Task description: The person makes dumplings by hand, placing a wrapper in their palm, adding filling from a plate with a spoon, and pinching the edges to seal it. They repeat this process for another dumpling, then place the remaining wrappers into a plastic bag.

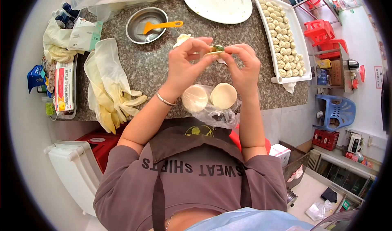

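Observation:
My left hand point(184, 65) and my right hand point(245, 65) meet above the speckled counter. Between their fingertips is a dumpling point(215, 51), a pale wrapper with dark green filling showing on top. The fingers of both hands pinch its edges. Just below, near the counter's front edge, are two stacks of round dumpling wrappers point(194, 98) on a clear plastic bag point(216, 115). A crumpled white piece point(182, 39) lies behind my left hand, partly covered by it. Some white material under the dumpling is mostly hidden.
To the right, a white tray point(307, 73) carries rows of pleated dumplings point(281, 39). At the back stand a white plate point(218, 4) and a metal bowl point(132, 28) with an orange scraper point(159, 25). Rubber gloves point(110, 84) and boxes point(64, 86) lie left.

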The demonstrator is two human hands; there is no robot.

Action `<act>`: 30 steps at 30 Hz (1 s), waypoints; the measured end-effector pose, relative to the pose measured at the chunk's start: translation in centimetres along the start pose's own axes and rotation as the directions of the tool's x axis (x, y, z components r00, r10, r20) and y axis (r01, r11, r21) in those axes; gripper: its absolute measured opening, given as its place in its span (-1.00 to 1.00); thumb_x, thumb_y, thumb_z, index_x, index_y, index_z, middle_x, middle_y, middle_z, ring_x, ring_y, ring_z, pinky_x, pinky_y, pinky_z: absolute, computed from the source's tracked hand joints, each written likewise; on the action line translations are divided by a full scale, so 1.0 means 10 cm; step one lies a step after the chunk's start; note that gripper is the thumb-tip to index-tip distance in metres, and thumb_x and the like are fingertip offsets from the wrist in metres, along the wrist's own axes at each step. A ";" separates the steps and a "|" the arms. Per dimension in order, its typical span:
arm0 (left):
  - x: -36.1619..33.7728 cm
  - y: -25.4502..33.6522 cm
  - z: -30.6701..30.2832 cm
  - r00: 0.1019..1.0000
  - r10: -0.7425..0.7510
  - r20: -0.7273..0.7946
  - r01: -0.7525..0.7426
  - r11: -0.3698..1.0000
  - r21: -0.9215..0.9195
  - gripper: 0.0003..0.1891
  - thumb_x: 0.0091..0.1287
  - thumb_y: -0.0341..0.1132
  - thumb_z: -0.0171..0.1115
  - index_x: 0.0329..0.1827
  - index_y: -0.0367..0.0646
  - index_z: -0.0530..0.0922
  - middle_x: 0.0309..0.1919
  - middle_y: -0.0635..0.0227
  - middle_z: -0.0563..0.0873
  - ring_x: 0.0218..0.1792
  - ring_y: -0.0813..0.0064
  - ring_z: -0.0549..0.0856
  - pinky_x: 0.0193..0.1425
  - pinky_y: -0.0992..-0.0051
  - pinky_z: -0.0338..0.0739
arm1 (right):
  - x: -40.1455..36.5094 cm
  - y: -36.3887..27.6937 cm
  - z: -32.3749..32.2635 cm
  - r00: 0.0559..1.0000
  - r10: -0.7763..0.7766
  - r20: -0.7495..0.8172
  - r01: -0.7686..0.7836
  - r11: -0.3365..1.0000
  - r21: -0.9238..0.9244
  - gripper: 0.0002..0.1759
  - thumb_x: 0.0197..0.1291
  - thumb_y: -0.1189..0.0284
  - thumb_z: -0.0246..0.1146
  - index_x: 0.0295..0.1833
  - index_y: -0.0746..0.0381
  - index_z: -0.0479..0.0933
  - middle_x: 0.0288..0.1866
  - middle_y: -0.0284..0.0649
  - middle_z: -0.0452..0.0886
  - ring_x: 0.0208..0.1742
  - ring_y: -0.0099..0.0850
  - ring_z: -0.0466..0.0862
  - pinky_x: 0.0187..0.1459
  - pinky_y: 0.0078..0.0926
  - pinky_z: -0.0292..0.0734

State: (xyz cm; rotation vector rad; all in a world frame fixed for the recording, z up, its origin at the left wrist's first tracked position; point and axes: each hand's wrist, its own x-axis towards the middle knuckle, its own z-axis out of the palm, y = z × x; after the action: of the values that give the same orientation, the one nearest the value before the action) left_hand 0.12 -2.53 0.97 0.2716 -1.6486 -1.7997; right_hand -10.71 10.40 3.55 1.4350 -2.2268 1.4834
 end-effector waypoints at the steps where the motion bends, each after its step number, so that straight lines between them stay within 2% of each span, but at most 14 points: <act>1: 0.00 0.00 0.01 1.000 0.000 0.002 0.000 1.000 0.000 -0.78 0.16 -0.48 0.41 -0.17 -0.30 0.60 -0.06 0.15 0.69 -0.13 0.53 0.72 -0.06 0.56 0.67 | -0.01 0.03 0.01 0.999 0.006 -0.048 -0.007 1.000 -0.025 -0.90 0.04 0.48 0.37 -0.31 0.25 0.63 -0.32 -0.23 0.68 -0.22 -0.26 0.63 -0.06 -0.34 0.42; 3: -0.01 -0.01 0.03 1.000 0.011 -0.003 -0.011 0.994 -0.112 -0.81 0.17 -0.52 0.38 -0.16 -0.32 0.65 -0.05 0.14 0.69 -0.11 0.50 0.72 -0.05 0.55 0.68 | -0.01 0.05 0.01 0.995 0.011 -0.099 -0.016 0.999 -0.049 -0.90 0.04 0.48 0.37 -0.31 0.25 0.63 -0.32 -0.24 0.68 -0.22 -0.26 0.62 -0.06 -0.35 0.41; 6: -0.01 -0.02 0.00 0.998 0.037 0.045 -0.033 0.995 -0.094 -0.85 0.18 -0.56 0.35 -0.18 -0.33 0.68 -0.06 0.14 0.69 -0.10 0.47 0.72 -0.03 0.54 0.68 | -0.02 0.08 -0.04 0.993 0.081 -0.084 -0.078 0.996 0.043 -0.89 0.04 0.49 0.38 -0.31 0.27 0.62 -0.33 -0.24 0.66 -0.23 -0.33 0.62 -0.08 -0.40 0.43; 8: -0.02 -0.03 -0.01 0.997 0.038 0.073 -0.031 0.995 -0.093 -0.86 0.18 -0.57 0.34 -0.19 -0.33 0.68 -0.05 0.14 0.69 -0.10 0.47 0.72 -0.03 0.54 0.68 | 0.00 0.09 -0.14 0.949 0.271 0.162 -0.311 0.892 0.329 -0.89 0.05 0.53 0.37 -0.30 0.30 0.61 -0.33 -0.25 0.64 -0.23 -0.41 0.62 -0.12 -0.46 0.46; 9: -0.02 -0.03 -0.01 0.994 0.039 0.100 -0.030 0.995 -0.092 -0.87 0.18 -0.58 0.34 -0.21 -0.34 0.68 -0.05 0.15 0.68 -0.10 0.47 0.72 -0.02 0.54 0.68 | 0.02 0.07 -0.14 0.948 0.273 0.162 -0.312 0.892 0.328 -0.89 0.05 0.53 0.37 -0.30 0.30 0.61 -0.33 -0.25 0.64 -0.23 -0.41 0.62 -0.12 -0.46 0.46; 12: -0.02 -0.04 -0.01 0.990 0.061 0.125 -0.048 0.994 -0.101 -0.86 0.17 -0.59 0.34 -0.21 -0.34 0.68 -0.05 0.15 0.69 -0.11 0.48 0.72 -0.02 0.55 0.68 | 0.05 0.03 -0.14 0.970 0.211 0.124 -0.242 0.903 0.355 -0.91 0.07 0.56 0.34 -0.29 0.32 0.60 -0.32 -0.26 0.63 -0.22 -0.47 0.60 -0.15 -0.50 0.48; 15: -0.02 -0.01 0.00 0.991 0.070 0.115 -0.059 0.994 -0.097 -0.90 0.18 -0.58 0.33 -0.24 -0.33 0.67 -0.06 0.15 0.69 -0.13 0.47 0.73 -0.03 0.55 0.68 | 0.03 0.02 -0.14 0.977 0.166 0.136 -0.199 0.938 0.285 -0.92 0.07 0.56 0.34 -0.29 0.32 0.61 -0.31 -0.23 0.64 -0.21 -0.43 0.62 -0.14 -0.49 0.49; 17: -0.03 -0.03 0.00 0.994 0.054 0.097 -0.046 0.996 -0.081 -0.88 0.18 -0.56 0.34 -0.22 -0.32 0.66 -0.06 0.16 0.69 -0.14 0.47 0.73 -0.06 0.56 0.68 | 0.01 -0.01 -0.08 0.982 0.188 0.027 -0.189 0.954 0.232 -0.91 0.05 0.53 0.36 -0.31 0.29 0.62 -0.30 -0.22 0.64 -0.19 -0.37 0.62 -0.08 -0.43 0.47; 18: -0.03 -0.03 0.00 0.996 0.038 0.079 -0.033 0.997 -0.065 -0.86 0.18 -0.55 0.36 -0.19 -0.31 0.64 -0.07 0.16 0.70 -0.15 0.47 0.74 -0.08 0.56 0.69 | 0.00 -0.02 -0.07 0.982 0.188 0.027 -0.189 0.954 0.232 -0.91 0.05 0.53 0.36 -0.31 0.29 0.62 -0.30 -0.22 0.64 -0.19 -0.37 0.62 -0.08 -0.43 0.47; 20: -0.03 -0.03 -0.01 0.998 0.005 0.056 -0.001 0.998 -0.070 -0.81 0.17 -0.53 0.38 -0.16 -0.30 0.62 -0.07 0.17 0.70 -0.15 0.48 0.74 -0.11 0.57 0.69 | 0.01 -0.03 -0.07 1.000 0.005 0.006 -0.005 1.000 0.005 -0.90 0.02 0.49 0.39 -0.33 0.24 0.63 -0.30 -0.26 0.65 -0.19 -0.32 0.62 -0.01 -0.37 0.42; 22: -0.03 -0.03 -0.01 0.999 -0.030 0.033 0.032 0.997 -0.075 -0.76 0.16 -0.51 0.40 -0.12 -0.29 0.60 -0.08 0.18 0.70 -0.15 0.48 0.74 -0.13 0.58 0.69 | 0.01 -0.02 -0.04 0.999 -0.028 -0.020 0.027 0.999 -0.026 -0.91 0.01 0.48 0.39 -0.34 0.22 0.63 -0.32 -0.28 0.65 -0.20 -0.31 0.61 0.00 -0.35 0.40; 25: -0.01 0.03 0.02 0.999 0.031 0.028 -0.031 0.999 -0.029 -0.67 0.16 -0.46 0.42 -0.02 -0.28 0.58 -0.08 0.22 0.70 -0.15 0.55 0.72 -0.19 0.60 0.69 | 0.00 -0.02 0.00 0.992 -0.100 -0.071 0.094 0.993 -0.075 -0.92 0.00 0.49 0.39 -0.35 0.20 0.62 -0.35 -0.32 0.64 -0.23 -0.32 0.60 -0.02 -0.33 0.37; 28: 0.03 0.09 -0.01 0.995 -0.054 0.080 0.057 0.998 -0.040 -0.67 0.18 -0.40 0.42 0.00 -0.28 0.59 -0.07 0.27 0.69 -0.17 0.64 0.68 -0.21 0.62 0.68 | 0.00 -0.02 0.01 0.984 -0.162 -0.080 0.156 0.985 -0.080 -0.92 0.01 0.52 0.38 -0.36 0.20 0.61 -0.38 -0.32 0.62 -0.25 -0.32 0.59 -0.04 -0.34 0.37; 30: 0.05 0.07 -0.07 0.961 -0.135 0.239 0.175 0.972 -0.155 -0.64 0.18 -0.37 0.42 0.02 -0.26 0.60 -0.06 0.30 0.67 -0.19 0.67 0.64 -0.23 0.63 0.67 | 0.00 -0.02 0.01 0.981 -0.184 -0.066 0.179 0.981 -0.071 -0.92 0.01 0.53 0.38 -0.36 0.20 0.60 -0.39 -0.32 0.62 -0.25 -0.32 0.58 -0.04 -0.34 0.37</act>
State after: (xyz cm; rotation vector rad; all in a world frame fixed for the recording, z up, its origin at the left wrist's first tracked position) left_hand 0.34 -3.37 1.69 0.1225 -1.6464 -2.1488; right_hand -10.55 10.33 3.61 1.4947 -2.0221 1.3700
